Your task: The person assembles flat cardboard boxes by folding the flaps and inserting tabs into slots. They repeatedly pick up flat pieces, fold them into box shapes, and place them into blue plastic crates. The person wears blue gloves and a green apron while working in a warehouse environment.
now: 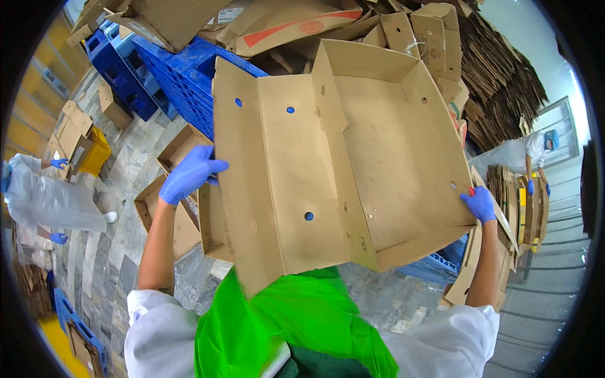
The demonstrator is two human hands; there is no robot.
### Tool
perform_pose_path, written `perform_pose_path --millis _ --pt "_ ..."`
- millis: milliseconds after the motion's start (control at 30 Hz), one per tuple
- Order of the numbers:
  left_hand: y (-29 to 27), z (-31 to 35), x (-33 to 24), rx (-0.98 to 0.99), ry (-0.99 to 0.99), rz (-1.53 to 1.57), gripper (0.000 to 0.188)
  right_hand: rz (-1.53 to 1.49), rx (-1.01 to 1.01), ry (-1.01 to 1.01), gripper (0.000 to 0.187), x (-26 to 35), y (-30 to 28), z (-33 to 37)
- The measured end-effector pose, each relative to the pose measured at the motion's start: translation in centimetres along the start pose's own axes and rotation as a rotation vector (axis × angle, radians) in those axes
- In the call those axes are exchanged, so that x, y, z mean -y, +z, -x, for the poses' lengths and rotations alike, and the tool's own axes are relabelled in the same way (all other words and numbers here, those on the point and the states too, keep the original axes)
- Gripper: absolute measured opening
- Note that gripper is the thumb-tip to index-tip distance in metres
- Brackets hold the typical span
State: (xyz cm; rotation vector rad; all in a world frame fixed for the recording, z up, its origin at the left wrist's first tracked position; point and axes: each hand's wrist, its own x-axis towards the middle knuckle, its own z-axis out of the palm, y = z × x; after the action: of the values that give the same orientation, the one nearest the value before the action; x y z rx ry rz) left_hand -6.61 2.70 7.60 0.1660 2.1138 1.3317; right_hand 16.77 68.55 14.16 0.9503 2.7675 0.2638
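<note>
— Your green apron (290, 315) lies nearest, just below the open cardboard box (387, 157) held out in front!
— Yes, your left hand (188, 175) clamps its fingers on the box's left edge, your right hand (480, 205) the opposite edge, likely keeping it balanced.

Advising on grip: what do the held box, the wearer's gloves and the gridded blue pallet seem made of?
Held box: probably corrugated cardboard; matte brown, creased along folds, with punched holes. Left glove and right glove: likely thin rubber, perhaps nitrile; smooth blue, close-fitting. Blue pallet: probably moulded plastic; evenly coloured, gridded.
</note>
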Motion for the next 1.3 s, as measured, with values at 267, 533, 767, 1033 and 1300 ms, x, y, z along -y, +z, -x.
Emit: perform_pose_path --millis 267,533,767,1033,1300 --pt "-5.6 -9.4 6.0 -0.326 0.210 -0.106 0.030 -0.772 0.136 0.028 0.031 0.6 2.7 3.3" --pt "-11.2 -22.1 -2.9 -0.754 0.240 -0.945 0.035 -1.233 0.037 0.062 0.027 10.4 4.8 12.4" --pt "-3.1 -19.9 -14.9 -1.104 0.789 -0.959 0.045 -0.891 -0.194 0.277 0.045 19.0 3.9 19.9" --pt "19.1 -4.3 -16.1 0.391 1.140 -0.588 0.064 -0.977 0.310 -0.115 0.055 24.4 -1.0 23.5" --pt "20.8 3.2 -11.0 0.640 0.567 -0.927 0.047 -0.494 -0.589 -0.408 0.041 15.0 -1.5 10.0"
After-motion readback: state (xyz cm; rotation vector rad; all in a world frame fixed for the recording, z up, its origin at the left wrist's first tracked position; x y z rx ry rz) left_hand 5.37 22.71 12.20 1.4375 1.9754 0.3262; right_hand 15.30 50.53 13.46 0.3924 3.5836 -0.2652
